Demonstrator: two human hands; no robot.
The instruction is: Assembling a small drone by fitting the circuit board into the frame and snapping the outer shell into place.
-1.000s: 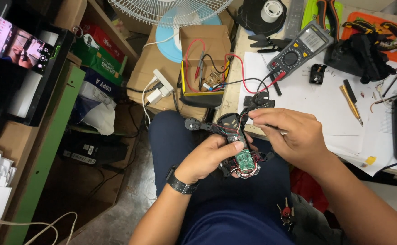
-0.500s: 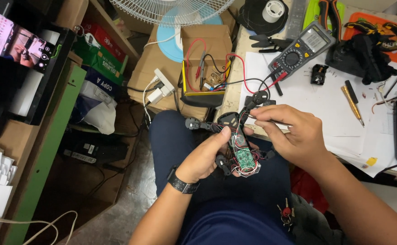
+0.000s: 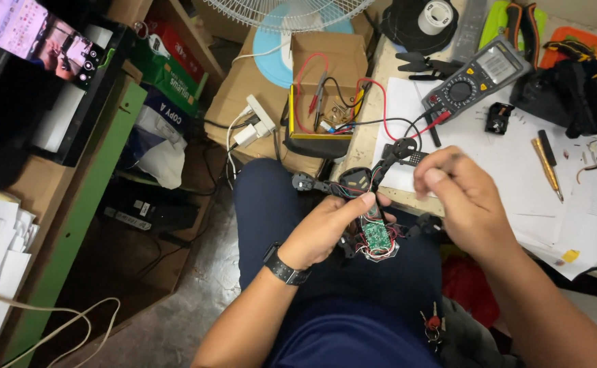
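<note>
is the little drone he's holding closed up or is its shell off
Shell off. The small black drone in the left hand shows its bare green circuit board and loose red wires.

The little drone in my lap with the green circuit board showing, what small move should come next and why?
Probably bring the right hand back down to the green circuit board. The left hand grips the drone from its left side, board facing up and its thin wires exposed, while the right hand hovers just above and right of it, fingers pinched together and apparently off it.
</note>
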